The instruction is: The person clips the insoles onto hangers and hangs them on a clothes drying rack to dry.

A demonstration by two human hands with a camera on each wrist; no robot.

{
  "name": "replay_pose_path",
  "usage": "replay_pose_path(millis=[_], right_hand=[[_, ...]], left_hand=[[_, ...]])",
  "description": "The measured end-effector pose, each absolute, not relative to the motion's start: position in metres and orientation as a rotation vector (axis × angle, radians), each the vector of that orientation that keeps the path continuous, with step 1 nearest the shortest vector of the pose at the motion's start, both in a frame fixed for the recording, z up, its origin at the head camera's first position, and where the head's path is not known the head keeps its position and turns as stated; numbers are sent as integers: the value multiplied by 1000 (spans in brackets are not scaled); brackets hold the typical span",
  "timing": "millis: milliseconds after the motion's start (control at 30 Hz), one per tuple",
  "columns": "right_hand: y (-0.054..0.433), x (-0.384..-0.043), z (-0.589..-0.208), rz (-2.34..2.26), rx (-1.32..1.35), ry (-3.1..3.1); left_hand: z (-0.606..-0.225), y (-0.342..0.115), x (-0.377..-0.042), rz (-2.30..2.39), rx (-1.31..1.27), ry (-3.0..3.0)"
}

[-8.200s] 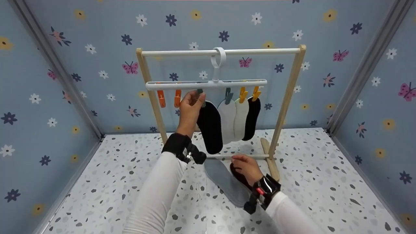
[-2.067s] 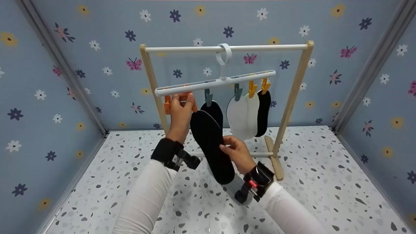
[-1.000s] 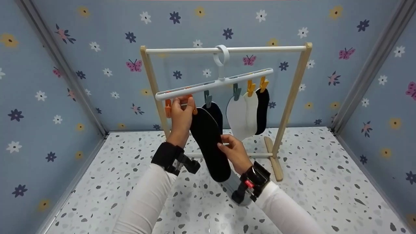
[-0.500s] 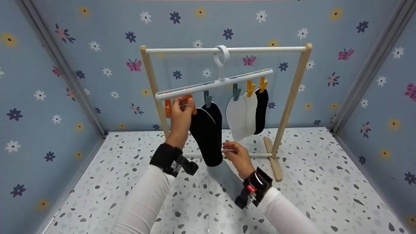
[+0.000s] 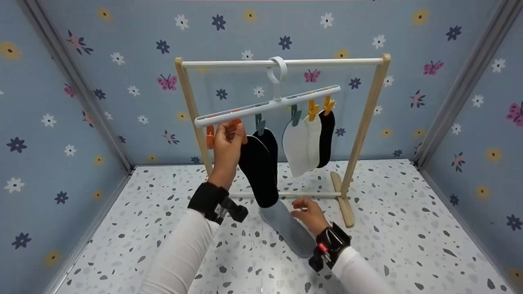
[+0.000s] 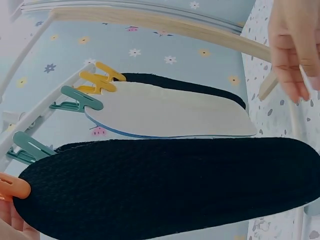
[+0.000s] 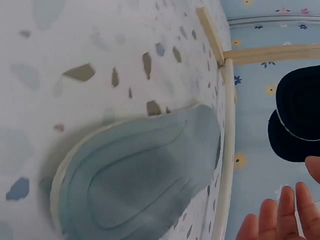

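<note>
My left hand (image 5: 226, 149) pinches an orange clothes peg (image 6: 16, 186) under the left arm of the white hanger (image 5: 241, 115). That peg's tip sits on the end of a black insole (image 5: 259, 173), which hangs down at a slant. Just behind it, a second black insole (image 5: 271, 143) hangs from a dark green peg (image 5: 260, 125). My right hand (image 5: 311, 215) holds nothing, its fingers loosely bent, above a grey insole (image 5: 286, 226) lying on the floor. In the right wrist view its fingers (image 7: 287, 215) appear apart from the hanging insoles.
A wooden rack with a white top rail (image 5: 327, 62) carries the hanger, which tilts down to the left. On its right side hang white insoles (image 5: 295, 147) and a black one (image 5: 326, 141). Another orange peg (image 5: 210, 137) hangs at the far left. Patterned walls surround the speckled floor (image 5: 155, 228).
My right hand has let go of the black insole and moved down and right toward the grey one. The black insole now hangs from the orange peg, which my left hand still pinches.
</note>
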State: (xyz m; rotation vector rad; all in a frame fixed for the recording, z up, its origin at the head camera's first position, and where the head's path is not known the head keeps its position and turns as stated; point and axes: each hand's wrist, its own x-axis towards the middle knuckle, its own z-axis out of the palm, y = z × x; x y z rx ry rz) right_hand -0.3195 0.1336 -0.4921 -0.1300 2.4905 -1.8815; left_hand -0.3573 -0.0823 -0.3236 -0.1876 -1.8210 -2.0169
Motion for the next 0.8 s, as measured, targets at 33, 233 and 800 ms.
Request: replay_pose_path(millis=[33,233,800], right_hand=[[135,-319,-494,-1820,-151,2527],[142,-315,-507,-1434,-271,2756],[148,-309,-526,-1248,-240,2813]], left_hand=[[-324,-83,-357,-2021,-195,-1818],[-327,-84,-354,-2048,-229,-1796],[-338,-95,-344,-2046,-199,-1861]])
